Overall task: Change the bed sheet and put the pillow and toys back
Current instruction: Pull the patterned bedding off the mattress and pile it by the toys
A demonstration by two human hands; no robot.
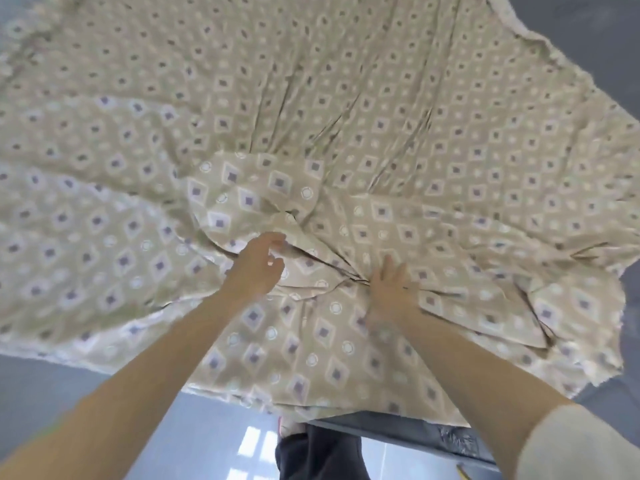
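- The sheet (381, 98) is draped across the bed, patterned side up. It hangs over the near edge, and the grey mattress (408, 436) peeks out beneath it at lower right.
- The left hand (258, 268) is at a raised fold (239, 202), fingers bent, thumb apart. It's too blurred to tell whether it has cloth pinched.
- The right hand (391, 292) lies flat, fingers straight, pressing on the bunched creases (332, 268) between the two hands.
- This looks like the spreading and smoothing step. Best to sweep outward from the middle with flat palms, so the creases run off instead of piling up.
- That raised fold wants lifting and laying flat first.
- The overhang looks uneven, so square it to the mattress before tucking.
- No pillow or toys in view; that part is not yet done.
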